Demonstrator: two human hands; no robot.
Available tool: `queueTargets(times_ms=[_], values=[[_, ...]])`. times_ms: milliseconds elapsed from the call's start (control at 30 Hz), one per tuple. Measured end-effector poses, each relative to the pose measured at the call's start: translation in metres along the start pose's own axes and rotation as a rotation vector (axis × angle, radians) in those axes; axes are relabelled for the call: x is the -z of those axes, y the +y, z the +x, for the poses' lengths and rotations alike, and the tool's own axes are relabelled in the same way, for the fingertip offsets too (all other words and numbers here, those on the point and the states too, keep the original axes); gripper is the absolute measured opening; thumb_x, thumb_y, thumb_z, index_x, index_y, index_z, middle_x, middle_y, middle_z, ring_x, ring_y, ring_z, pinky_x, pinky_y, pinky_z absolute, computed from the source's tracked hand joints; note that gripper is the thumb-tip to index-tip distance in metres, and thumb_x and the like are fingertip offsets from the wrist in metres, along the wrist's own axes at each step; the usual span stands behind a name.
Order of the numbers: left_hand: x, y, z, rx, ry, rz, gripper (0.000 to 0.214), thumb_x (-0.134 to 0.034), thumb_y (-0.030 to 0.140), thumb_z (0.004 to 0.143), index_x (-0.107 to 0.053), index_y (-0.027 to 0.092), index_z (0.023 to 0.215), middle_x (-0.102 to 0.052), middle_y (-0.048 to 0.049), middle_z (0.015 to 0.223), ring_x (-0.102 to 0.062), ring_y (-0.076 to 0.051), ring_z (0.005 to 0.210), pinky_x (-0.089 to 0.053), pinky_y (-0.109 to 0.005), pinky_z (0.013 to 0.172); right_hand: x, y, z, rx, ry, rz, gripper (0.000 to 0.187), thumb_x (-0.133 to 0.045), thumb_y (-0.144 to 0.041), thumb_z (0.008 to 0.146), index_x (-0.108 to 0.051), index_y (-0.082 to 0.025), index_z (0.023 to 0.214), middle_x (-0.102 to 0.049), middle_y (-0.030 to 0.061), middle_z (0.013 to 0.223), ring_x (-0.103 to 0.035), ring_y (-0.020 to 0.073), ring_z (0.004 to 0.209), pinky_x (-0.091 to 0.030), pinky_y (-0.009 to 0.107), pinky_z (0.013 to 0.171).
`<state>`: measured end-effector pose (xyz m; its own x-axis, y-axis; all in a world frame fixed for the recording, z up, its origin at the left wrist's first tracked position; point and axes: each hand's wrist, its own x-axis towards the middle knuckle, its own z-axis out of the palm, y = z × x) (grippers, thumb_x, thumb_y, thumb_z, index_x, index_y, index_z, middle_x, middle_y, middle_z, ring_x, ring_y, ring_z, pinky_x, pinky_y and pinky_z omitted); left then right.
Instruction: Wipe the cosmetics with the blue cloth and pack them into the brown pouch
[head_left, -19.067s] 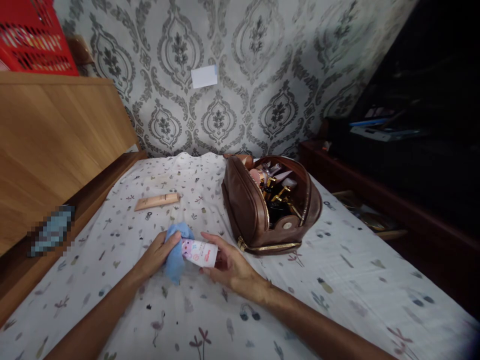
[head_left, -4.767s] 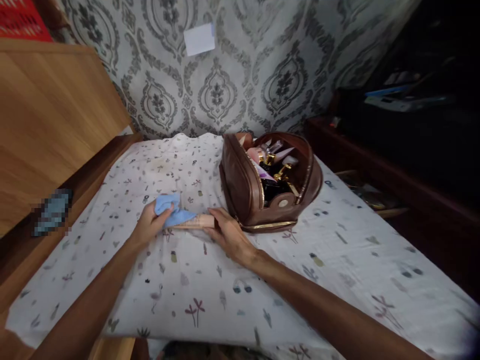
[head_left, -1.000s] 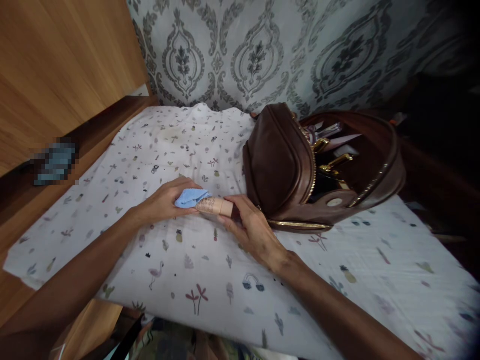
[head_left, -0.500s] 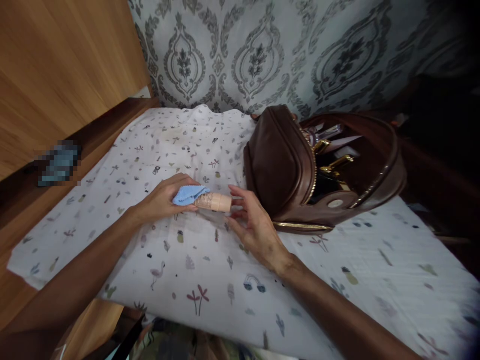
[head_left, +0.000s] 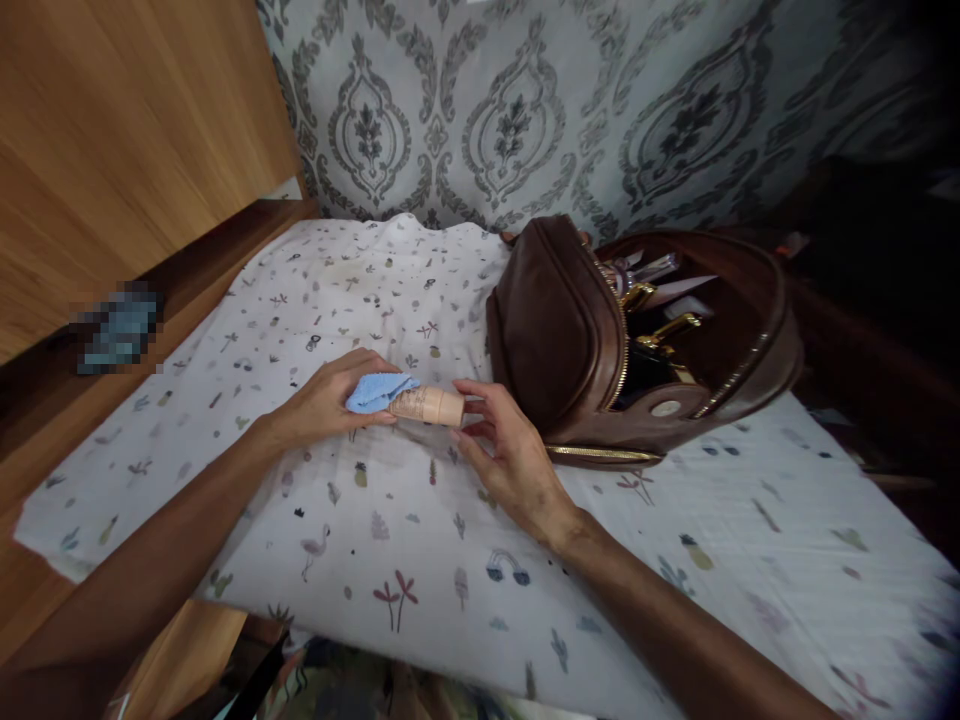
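My left hand (head_left: 335, 398) is closed around a beige cosmetic tube (head_left: 427, 405) with small print on its side, with a folded light-blue cloth (head_left: 381, 390) between the palm and the tube. The tube lies nearly level, its cap end pointing right. At that end is my right hand (head_left: 510, 455), thumb and fingers parted and curved about the cap; whether a fingertip touches it I cannot tell. Both hands are just over a white printed cloth (head_left: 405, 500).
On the right a brown leather bag (head_left: 551, 320) stands unzipped, with gold-trimmed cosmetics (head_left: 660, 335) inside. Patterned wallpaper (head_left: 514, 130) rises behind. A wooden panel (head_left: 142, 130) is at the left, with a blurred-out object (head_left: 120, 330) on the ledge below it.
My right thumb and fingers have come slightly closer together around the cap end. The left hand, tube and blue cloth stay almost where they were.
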<state>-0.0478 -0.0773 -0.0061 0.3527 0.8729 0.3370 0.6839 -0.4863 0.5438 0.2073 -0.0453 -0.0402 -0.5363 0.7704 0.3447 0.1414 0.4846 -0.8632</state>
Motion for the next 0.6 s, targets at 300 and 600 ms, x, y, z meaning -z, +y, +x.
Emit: queueTargets(times_ms=[300,600], values=[[0.002,0.006,0.001,-0.002,0.002,-0.016,0.037,-0.071,0.042,0.085,-0.061,0.019,0.112,-0.063,-0.0081,0.105,-0.062,-0.022,0.098,-0.049,-0.035,0.082,0.002,-0.013,0.000,-0.263,-0.094,0.084,0.047,-0.034,-0.057,0.098,-0.042,-0.018,0.124,-0.058,-0.0012,0.073,-0.056,0.0127,0.051,-0.047,0.028,0.050],[-0.001,0.004,0.001,-0.060,-0.007,-0.017,0.035,-0.070,0.040,0.087,-0.059,0.020,0.113,-0.061,-0.0082,0.105,-0.061,-0.022,0.097,-0.048,-0.034,0.082,0.002,-0.010,0.001,-0.203,-0.062,0.030,0.029,-0.052,-0.047,0.092,-0.049,-0.020,0.101,-0.063,0.0033,0.081,-0.059,0.0154,0.067,-0.048,0.028,0.058]])
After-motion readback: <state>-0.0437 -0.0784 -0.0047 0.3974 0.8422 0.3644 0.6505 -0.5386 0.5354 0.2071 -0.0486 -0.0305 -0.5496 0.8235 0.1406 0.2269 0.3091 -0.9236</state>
